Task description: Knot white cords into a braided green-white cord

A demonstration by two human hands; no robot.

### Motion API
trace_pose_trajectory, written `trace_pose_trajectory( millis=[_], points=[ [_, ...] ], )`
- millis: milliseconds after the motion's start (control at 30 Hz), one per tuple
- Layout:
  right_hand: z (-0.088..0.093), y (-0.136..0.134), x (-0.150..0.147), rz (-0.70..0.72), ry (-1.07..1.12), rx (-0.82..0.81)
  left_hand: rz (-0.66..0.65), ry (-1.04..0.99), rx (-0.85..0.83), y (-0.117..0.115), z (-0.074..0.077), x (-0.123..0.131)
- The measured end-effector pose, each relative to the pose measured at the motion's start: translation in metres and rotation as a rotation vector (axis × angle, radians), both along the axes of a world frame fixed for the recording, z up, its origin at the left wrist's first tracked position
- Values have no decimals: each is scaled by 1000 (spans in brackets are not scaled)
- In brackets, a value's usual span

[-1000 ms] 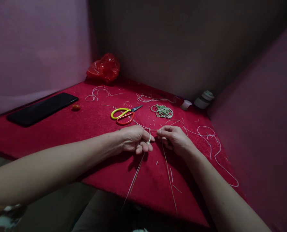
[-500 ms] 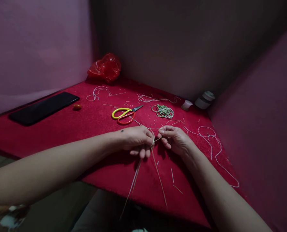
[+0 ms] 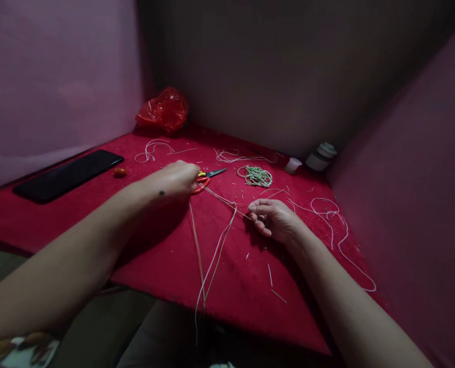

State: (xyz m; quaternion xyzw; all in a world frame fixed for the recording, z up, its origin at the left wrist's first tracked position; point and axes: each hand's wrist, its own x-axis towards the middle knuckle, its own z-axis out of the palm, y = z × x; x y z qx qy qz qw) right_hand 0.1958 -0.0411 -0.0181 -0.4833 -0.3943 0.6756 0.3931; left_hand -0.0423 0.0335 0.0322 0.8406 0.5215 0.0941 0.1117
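My left hand [image 3: 177,179] is closed in a fist over the yellow-handled side of the scissors [image 3: 215,173], hiding part of their handles. A tan cord [image 3: 197,240] runs from beneath this hand down to the table's front edge; the fingertips are hidden. Thin white and tan cords [image 3: 223,232] meet at a small knot [image 3: 235,205] mid-table, and some hang past the front edge. To the right of the knot, my right hand [image 3: 271,217] pinches a thin cord between thumb and forefinger, its other fingers curled.
Behind lie a green-and-white braided cord bundle [image 3: 258,176], a small white spool [image 3: 292,165] and a lidded jar [image 3: 321,156]. A black phone [image 3: 70,174], a small orange-red object [image 3: 120,173] and a red plastic bag [image 3: 164,110] are left. Loose white cord [image 3: 344,240] lies right.
My left hand has moved from the knot, up and left to the scissors, a cord trailing from it. The knot and hanging cords now show uncovered. My right hand stays nearly in place.
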Motion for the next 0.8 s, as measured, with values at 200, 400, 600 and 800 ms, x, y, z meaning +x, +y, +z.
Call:
trace_pose_trajectory(
  millis=[200, 400, 600, 800],
  points=[
    [-3, 1, 1, 5, 25, 17, 352, -213, 36, 5, 29, -33],
    [1, 0, 0, -18, 41, -28, 261, -449, 644, -10, 22, -18],
    [2, 0, -1, -50, 122, -45, -222, -275, 324, -20, -11, 27],
    [-3, 2, -1, 6, 108, -6, -339, -156, 330, -29, -38, 49]
  ],
)
